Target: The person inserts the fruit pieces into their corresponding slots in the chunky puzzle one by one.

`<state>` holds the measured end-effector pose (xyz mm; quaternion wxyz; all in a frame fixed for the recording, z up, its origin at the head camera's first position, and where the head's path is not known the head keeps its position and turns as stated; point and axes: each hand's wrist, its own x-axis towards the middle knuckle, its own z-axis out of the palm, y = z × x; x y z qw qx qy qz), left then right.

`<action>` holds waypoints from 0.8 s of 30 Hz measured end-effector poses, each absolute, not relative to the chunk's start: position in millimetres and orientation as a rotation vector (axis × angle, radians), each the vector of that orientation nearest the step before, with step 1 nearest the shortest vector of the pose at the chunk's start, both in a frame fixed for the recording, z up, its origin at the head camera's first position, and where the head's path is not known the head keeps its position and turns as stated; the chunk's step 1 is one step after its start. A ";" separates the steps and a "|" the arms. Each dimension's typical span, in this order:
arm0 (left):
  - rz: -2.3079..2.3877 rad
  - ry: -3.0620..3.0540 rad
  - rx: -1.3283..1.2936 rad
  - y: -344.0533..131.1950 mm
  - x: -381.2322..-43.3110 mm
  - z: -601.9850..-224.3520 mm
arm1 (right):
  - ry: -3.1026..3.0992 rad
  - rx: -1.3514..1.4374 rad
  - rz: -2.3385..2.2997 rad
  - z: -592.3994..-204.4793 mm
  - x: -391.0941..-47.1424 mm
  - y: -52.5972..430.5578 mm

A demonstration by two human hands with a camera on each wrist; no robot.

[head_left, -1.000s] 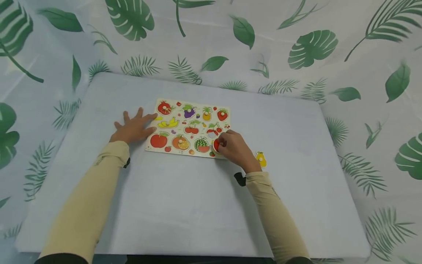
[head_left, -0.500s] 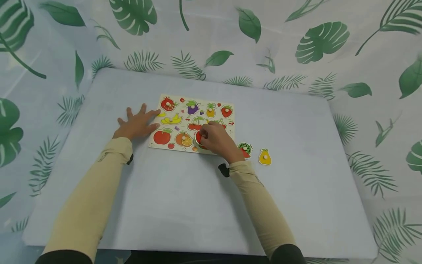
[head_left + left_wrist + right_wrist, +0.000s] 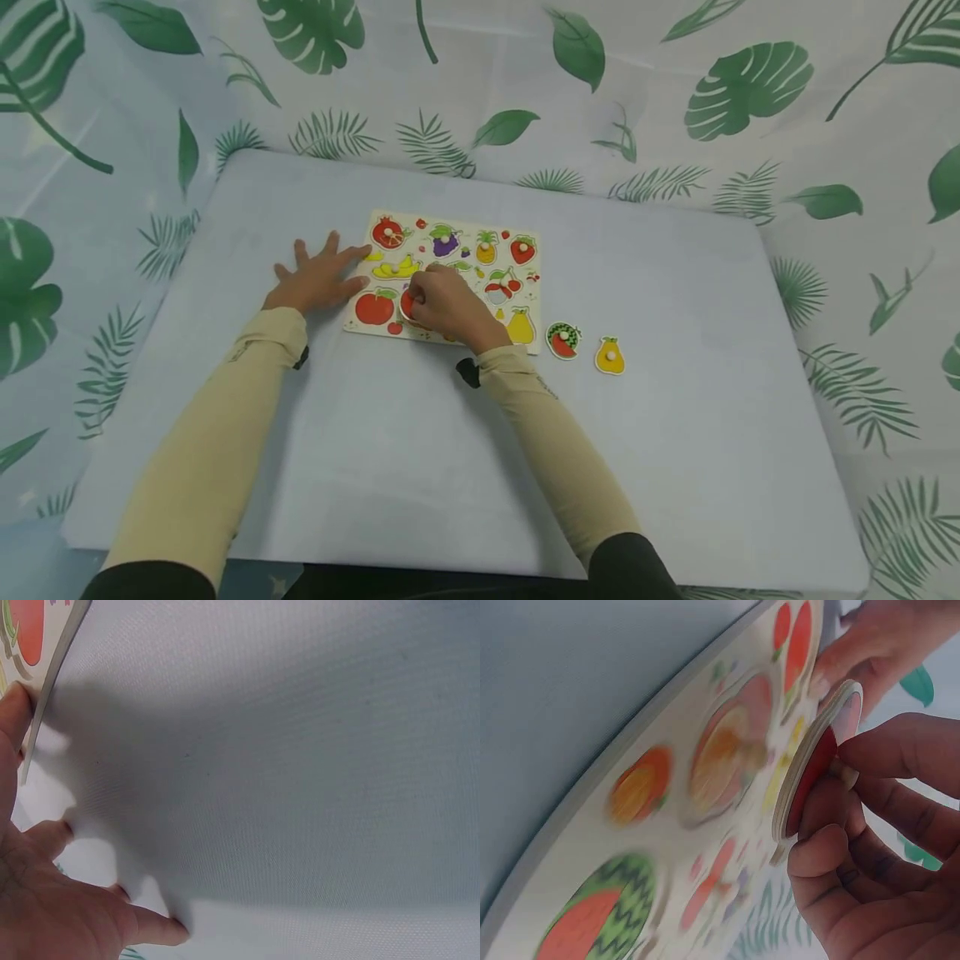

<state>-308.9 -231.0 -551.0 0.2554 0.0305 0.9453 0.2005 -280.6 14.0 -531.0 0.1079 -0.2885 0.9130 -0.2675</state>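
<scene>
My right hand [image 3: 459, 307] pinches a red fruit puzzle piece [image 3: 810, 776] by its small wooden knob. In the right wrist view the piece is tilted on edge, above the fruit puzzle board [image 3: 577, 802] and close to its orange piece [image 3: 718, 761]. Part of its picture is hidden by my fingers. My left hand [image 3: 318, 279] lies with fingers spread at the board's left edge, thumb and index fingertip on the board and the other fingers on the table. A printed red apple [image 3: 373, 308] without a knob shows at the board's lower left.
Right of the board, a loose watermelon piece [image 3: 562, 341] and a loose pear piece [image 3: 610, 357] lie on the white table [image 3: 697, 433]. A knobless pear picture [image 3: 521, 325] shows in the board's lower right corner. Leaf-patterned cloth [image 3: 570, 100] hangs behind the table.
My right hand has moved left across the board with the red piece, from the lower right corner to near the orange. The loose watermelon piece has come into view. My left hand stays put.
</scene>
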 end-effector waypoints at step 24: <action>0.543 2.594 0.097 -232.1 -306.4 -546.7 | 2.545 -0.872 -0.775 -539.1 -291.7 -50.0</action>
